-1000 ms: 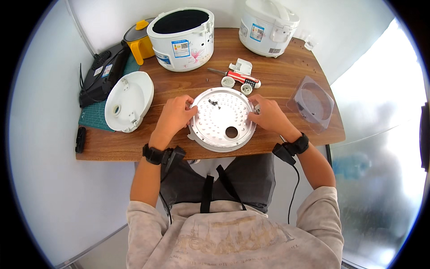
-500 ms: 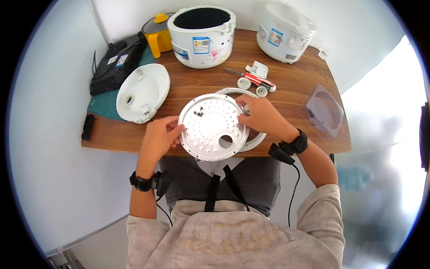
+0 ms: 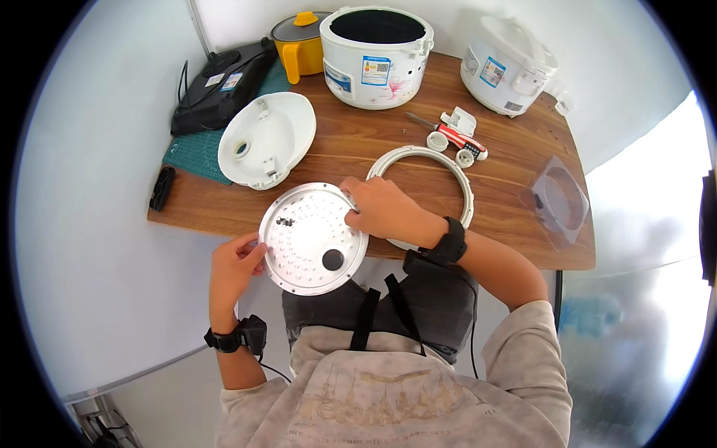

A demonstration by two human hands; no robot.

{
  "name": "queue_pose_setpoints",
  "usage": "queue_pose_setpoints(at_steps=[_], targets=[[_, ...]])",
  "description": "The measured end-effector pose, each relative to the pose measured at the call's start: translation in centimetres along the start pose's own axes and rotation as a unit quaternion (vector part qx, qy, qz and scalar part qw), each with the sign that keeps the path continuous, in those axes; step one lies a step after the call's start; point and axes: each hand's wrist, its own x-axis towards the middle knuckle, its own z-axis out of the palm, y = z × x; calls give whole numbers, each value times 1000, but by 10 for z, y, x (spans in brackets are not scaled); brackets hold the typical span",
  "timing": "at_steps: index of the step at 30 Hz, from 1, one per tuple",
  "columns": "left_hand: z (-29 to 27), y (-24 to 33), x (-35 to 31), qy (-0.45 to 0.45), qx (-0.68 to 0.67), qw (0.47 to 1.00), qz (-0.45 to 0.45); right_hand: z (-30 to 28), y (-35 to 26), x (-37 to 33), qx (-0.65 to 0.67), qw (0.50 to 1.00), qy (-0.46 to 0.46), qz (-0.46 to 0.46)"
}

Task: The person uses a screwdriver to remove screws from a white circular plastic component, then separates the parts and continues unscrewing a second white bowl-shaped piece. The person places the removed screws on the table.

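My left hand (image 3: pixel 234 270) grips the left rim of a round silver metal plate (image 3: pixel 302 252), thumb on top. On the rim's upper right side, my right hand (image 3: pixel 390 211) closes its fingers and thumb. The plate is dimpled, with a round hole at its lower right; a few small dark screws (image 3: pixel 284 222) rest on it. It hangs over the table's front edge, above my lap. Beside my right hand, a white ring (image 3: pixel 467 193) lies on the table, partly covered by that hand. An upturned white rice cooker lid (image 3: pixel 287 134) lies farther left.
A white rice cooker body (image 3: pixel 377 84) stands open at the back; another cooker (image 3: pixel 502 71) is at the right. A red screwdriver (image 3: pixel 455 137) lies by white caps (image 3: pixel 464 158). A yellow pot (image 3: pixel 291 60), black device (image 3: pixel 224 93), green mat (image 3: pixel 196 155) and clear plastic piece (image 3: pixel 560 203) sit around.
Both hands have carried the metal plate left and toward me, off the white ring, which now shows more fully. The view has shifted a little.
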Motion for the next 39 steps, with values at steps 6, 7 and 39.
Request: queue_pose_setpoints(at_steps=[6,7,39], targets=[[-12,-15,7,18,36,999,-8,11,-13,23,-24,999,-20,-19],[-12,-17,9,26,37,999,-5,13,-12,26,-29,999,-20,-18],[12,3,73,120,221,948,193,-64,12,-73,32,987,148,56]])
